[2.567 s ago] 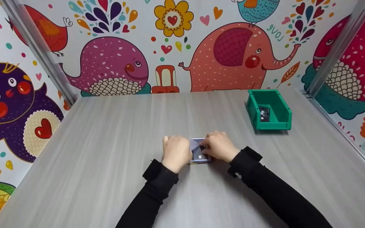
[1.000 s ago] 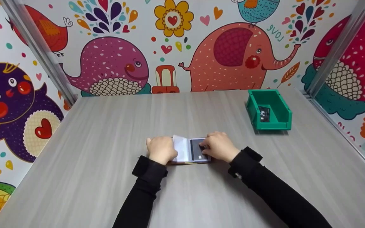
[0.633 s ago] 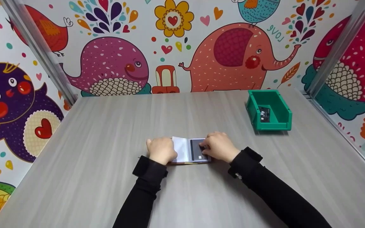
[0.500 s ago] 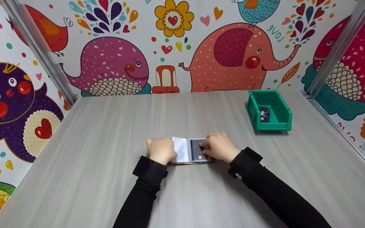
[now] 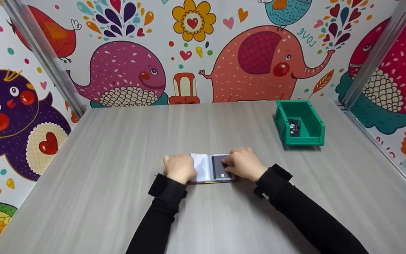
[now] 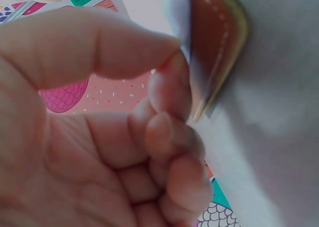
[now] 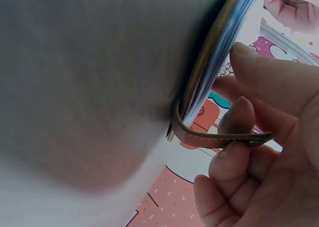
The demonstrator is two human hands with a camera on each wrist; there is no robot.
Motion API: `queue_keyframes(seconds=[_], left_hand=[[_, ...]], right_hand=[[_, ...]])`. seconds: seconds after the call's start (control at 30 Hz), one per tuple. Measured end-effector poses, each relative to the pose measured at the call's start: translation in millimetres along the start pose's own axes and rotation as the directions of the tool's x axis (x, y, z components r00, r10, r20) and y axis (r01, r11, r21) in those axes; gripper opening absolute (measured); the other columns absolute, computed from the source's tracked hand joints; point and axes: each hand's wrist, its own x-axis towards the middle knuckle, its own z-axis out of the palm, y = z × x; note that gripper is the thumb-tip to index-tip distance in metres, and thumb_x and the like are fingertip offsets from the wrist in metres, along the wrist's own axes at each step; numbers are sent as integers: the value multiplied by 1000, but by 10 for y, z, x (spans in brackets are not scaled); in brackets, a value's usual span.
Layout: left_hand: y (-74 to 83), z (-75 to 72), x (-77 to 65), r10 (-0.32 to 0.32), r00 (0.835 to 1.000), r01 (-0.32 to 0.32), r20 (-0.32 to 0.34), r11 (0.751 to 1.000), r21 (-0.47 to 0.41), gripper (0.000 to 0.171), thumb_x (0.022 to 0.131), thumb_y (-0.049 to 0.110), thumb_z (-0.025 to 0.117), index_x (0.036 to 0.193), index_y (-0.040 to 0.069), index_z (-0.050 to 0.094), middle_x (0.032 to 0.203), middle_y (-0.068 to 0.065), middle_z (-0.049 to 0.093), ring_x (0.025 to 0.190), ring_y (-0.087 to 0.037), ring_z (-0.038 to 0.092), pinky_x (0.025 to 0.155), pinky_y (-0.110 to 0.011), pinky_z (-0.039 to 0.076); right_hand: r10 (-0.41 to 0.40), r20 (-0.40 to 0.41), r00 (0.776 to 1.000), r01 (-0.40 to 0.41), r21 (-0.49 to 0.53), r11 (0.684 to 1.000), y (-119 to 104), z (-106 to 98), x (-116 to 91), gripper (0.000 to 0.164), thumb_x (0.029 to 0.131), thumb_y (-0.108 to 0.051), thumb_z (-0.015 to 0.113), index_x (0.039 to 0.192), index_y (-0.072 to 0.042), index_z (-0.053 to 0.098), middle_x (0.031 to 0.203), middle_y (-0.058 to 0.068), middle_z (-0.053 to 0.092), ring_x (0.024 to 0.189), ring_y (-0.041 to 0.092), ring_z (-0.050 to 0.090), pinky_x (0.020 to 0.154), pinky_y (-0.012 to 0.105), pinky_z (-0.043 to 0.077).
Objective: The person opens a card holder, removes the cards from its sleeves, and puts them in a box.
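An open card holder with brown stitched leather covers and clear plastic sleeves lies on the table. My left hand holds its left side, thumb and index finger pinching a translucent sleeve. On the right page a dark card shows through the plastic. My right hand holds that side, with thumb and index finger at the sleeves. In the right wrist view a brown leather strap runs between the right hand's fingers. The holder's outer edges are partly hidden by both hands.
A green plastic bin stands at the back right of the grey wood-grain table. Dark cards lie inside it. Cartoon-printed walls and metal posts enclose the table's back and sides.
From the earliest frame, my left hand has moved left, turning a sleeve over and uncovering the dark card. The turned sleeve has since settled slightly lower. My right hand has stayed in place.
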Motion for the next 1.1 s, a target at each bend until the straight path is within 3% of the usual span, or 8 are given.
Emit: queue_keyframes(seconds=[1.1], left_hand=[[9, -22, 10, -36, 999, 35, -11, 999, -40, 10, 68, 12, 71, 75, 12, 64, 80, -3, 63, 71, -24, 53, 74, -41, 28]], right_hand=[[2, 7, 1000, -2, -3, 1000, 6, -1, 1, 27, 68, -18, 79, 94, -14, 75, 71, 0, 57, 68, 22, 53, 60, 40, 37]])
